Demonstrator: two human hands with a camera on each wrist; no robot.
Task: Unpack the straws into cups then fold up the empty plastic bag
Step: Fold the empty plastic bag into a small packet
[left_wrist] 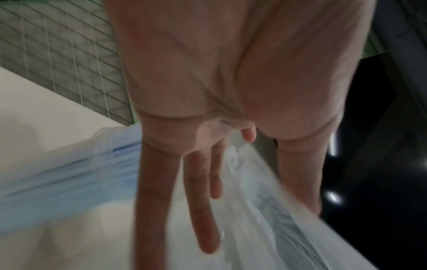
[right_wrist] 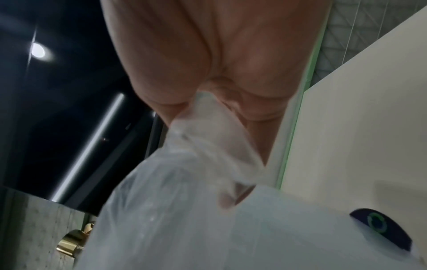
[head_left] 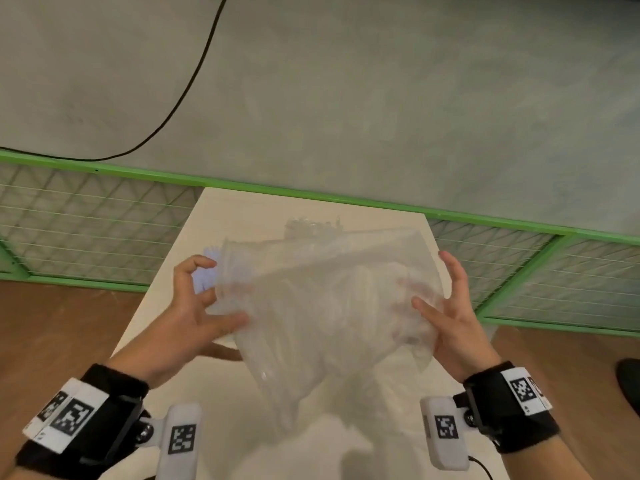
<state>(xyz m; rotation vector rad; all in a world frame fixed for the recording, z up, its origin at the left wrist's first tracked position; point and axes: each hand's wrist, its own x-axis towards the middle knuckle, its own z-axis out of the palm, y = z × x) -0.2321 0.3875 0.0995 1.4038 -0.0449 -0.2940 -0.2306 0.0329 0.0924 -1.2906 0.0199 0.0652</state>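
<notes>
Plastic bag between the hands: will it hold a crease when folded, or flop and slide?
The plastic bag looks thin and floppy: it sags in wrinkles between the left hand and the right hand. Its glossy clear film probably slips and springs open, so creases likely need pressing against the table.

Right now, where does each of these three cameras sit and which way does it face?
Head: on the head, looking down at both hands holding the clear crinkled plastic bag above the pale table.
Left wrist: along the left hand, fingers on the bag.
Right wrist: along the right hand pinching the bag.
All share the bag.
</notes>
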